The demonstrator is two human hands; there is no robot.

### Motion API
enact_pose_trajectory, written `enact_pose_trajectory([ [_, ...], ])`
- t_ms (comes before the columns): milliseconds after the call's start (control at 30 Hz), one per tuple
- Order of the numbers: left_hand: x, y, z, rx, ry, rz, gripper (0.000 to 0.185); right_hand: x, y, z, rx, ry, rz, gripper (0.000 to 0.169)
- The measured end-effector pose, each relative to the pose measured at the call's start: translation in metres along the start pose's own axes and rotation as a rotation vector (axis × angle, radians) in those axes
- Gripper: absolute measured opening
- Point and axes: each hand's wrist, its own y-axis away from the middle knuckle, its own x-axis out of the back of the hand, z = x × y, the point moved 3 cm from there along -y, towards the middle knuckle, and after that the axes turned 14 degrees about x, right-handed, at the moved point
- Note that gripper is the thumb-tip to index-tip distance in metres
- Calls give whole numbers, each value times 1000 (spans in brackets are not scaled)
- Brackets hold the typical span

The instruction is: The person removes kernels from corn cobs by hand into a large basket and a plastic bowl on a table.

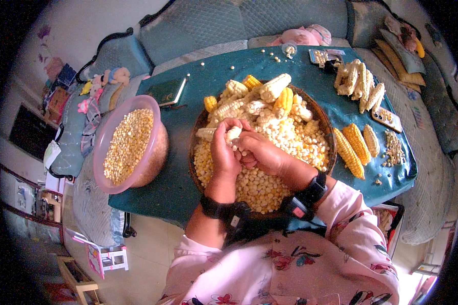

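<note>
My left hand [227, 150] is curled around a pale corn cob [233, 134], whose tip shows between my fingers. My right hand [261, 150] presses against the same cob from the other side, its thumb near the kernels. Some loose kernels show between my palms. Both hands are over a round woven basket [333, 143] holding loose corn kernels [261, 192]. Whole white corn cobs [275, 87] and a few yellow ones are heaped at its far side. How much of the held cob is bare is hidden by my fingers.
Left of the basket stands a pink plastic tub [99, 173] of kernels. At right lie yellow corn cobs [349, 152], a pile of stripped cobs [355, 80], a phone [387, 118] and scattered kernels [394, 148]. A dark notebook [166, 91] lies at back left on the green tablecloth [145, 204].
</note>
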Motion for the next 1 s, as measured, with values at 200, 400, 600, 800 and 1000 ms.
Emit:
enact_pose_trajectory([
  [200, 5, -3, -2, -100, -158, -13, 26, -3, 1, 2, 9, 6, 67, 20],
  [400, 5, -4, -2, -254, -420, 16, 27, 1, 2, 3, -42, -105, 72, 12],
  [600, 5, -1, -1, -188, -305, -1, 30, 1, 2, 2, 3, -86, 39, 11],
  [800, -2, 0, -1, -119, -150, -42, 38, -8, 3, -8, 81, 60, 5, 28],
  [1000, 2, -3, -3, -108, -86, -89, 41, -7, 4, -4, 151, 150, 6, 28],
])
